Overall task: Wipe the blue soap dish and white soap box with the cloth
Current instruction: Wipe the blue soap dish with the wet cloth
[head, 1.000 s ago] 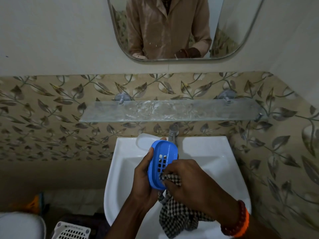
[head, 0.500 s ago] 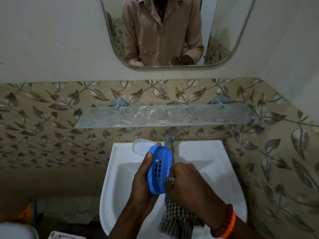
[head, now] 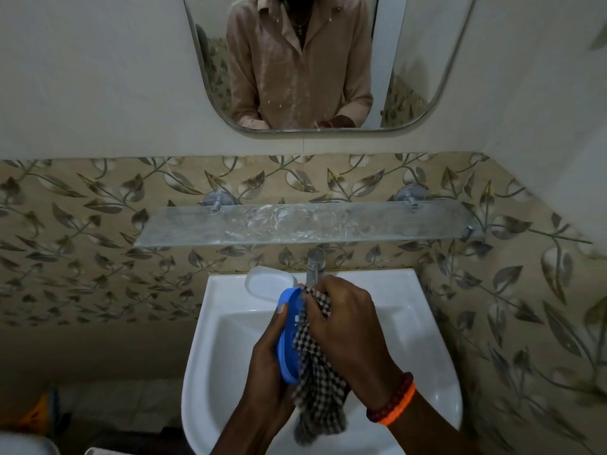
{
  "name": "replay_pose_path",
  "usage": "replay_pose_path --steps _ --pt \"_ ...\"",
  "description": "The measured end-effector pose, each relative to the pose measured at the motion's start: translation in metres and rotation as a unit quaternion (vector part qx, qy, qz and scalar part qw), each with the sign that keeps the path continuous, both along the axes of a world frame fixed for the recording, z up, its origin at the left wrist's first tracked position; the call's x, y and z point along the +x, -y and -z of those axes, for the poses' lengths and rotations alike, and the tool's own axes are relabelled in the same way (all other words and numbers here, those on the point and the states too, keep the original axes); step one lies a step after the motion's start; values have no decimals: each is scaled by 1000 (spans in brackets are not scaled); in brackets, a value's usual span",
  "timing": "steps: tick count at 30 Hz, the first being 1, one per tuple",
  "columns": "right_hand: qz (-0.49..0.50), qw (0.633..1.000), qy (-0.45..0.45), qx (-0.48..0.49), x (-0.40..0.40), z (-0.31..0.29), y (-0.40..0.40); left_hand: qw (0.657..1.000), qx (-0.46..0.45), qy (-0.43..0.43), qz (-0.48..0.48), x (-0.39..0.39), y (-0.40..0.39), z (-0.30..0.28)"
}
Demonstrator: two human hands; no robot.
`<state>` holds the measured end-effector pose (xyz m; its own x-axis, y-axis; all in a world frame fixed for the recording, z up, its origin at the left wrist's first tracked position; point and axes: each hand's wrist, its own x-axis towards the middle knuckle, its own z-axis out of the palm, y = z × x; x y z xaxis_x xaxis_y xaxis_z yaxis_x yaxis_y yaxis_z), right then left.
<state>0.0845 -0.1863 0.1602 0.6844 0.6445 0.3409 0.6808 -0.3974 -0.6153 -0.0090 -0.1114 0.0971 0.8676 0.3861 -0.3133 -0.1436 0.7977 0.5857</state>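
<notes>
My left hand (head: 267,356) holds the blue soap dish (head: 286,336) upright on its edge over the white sink (head: 423,326). My right hand (head: 345,326) grips the checked cloth (head: 317,379) and presses it flat against the dish's inner face, covering most of it. The cloth's loose end hangs down into the basin. The white soap box (head: 267,284) lies on the sink's back ledge, just left of the tap, partly hidden behind the dish and my fingers.
A metal tap (head: 316,264) stands at the back of the sink, right above my right hand. A glass shelf (head: 305,224) juts out above it, with a mirror (head: 312,60) higher up. A leaf-patterned tiled wall closes in at the right.
My right hand has slid the cloth up the dish's face to its top edge, so the slotted inside is now covered. The dish has turned more edge-on.
</notes>
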Motion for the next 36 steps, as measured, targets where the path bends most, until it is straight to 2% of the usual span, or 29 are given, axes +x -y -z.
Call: replay_pose_path --steps 4,8,12,17,21,25,28,31,34,36 --pt "7 999 0 -34 -2 7 6 998 67 20 -6 -3 -10 -5" --pt "-28 998 -45 -21 3 3 9 997 67 16 -17 -1 -12 -9" --pt "-4 1000 -9 17 14 -1 2 998 65 8 -14 3 -6 -10" --pt "-52 998 -17 -20 6 8 7 999 43 7 -9 2 -9 -8" --pt "-29 999 28 -31 13 3 0 997 81 -11 0 3 -7 -5" --pt "-61 995 34 -70 8 2 1 994 106 -21 -7 -1 -8 -5" --pt "-142 983 -3 -115 5 6 9 994 107 -20 4 -3 -13 -10" --pt "-201 965 -77 -150 -5 7 17 994 105 -17 5 -2 -21 -15" --pt "-205 959 -141 -137 -5 2 21 996 84 -7 -7 -1 -24 -18" --pt "-218 938 -252 -97 4 -3 24 999 44 -5 -11 -2 -24 -18"
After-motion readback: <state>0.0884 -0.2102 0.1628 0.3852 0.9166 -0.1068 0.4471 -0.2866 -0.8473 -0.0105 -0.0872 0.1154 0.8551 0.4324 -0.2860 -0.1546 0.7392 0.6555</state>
